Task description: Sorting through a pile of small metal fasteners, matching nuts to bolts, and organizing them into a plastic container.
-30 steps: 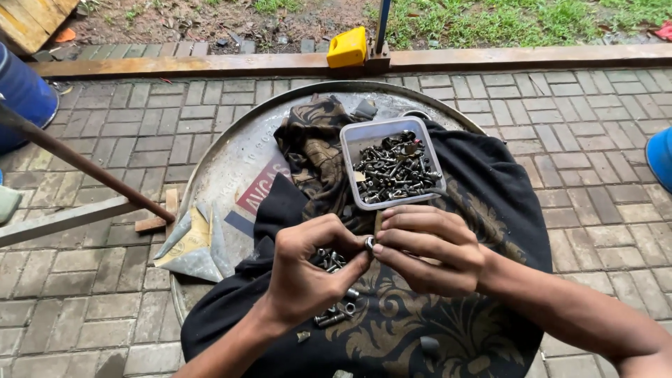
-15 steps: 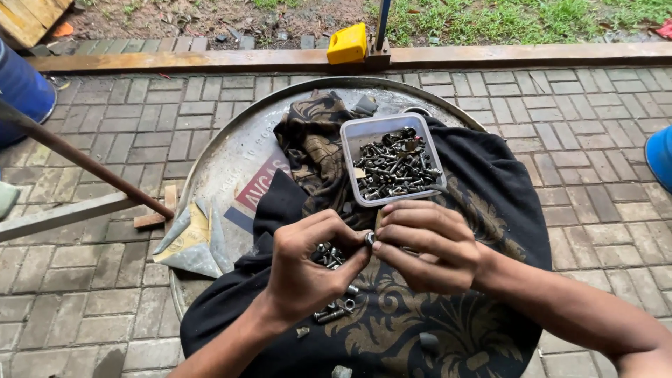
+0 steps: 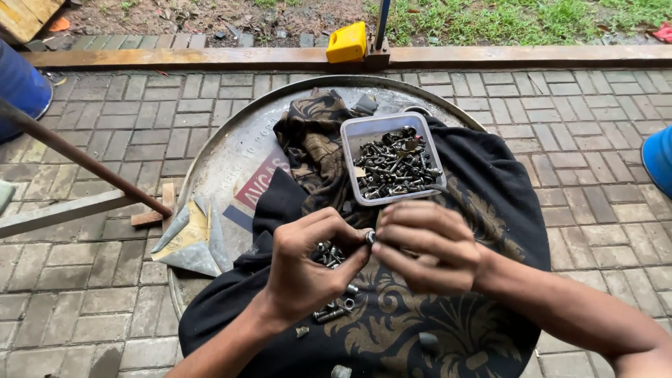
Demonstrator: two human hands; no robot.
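Little is changed since the earlier frames — the 2 hands are kept together over the black cloth [image 3: 490,210], only drawn a touch closer to each other. A small metal bolt [image 3: 369,237] is pinched between the fingertips of the left hand [image 3: 308,269] and the right hand [image 3: 427,245]; both hands are curled nearly closed around it, and the bolt is held just above the cloth. Under the left hand a loose cluster of nuts and bolts [image 3: 332,280] is seen lying on the cloth. Just beyond the hands a clear plastic tub [image 3: 350,150] is set, filled with dark screws [image 3: 395,164]. Everything is carried on a round metal tray [image 3: 224,154] — brick paving [image 3: 105,301] is spread all around it.
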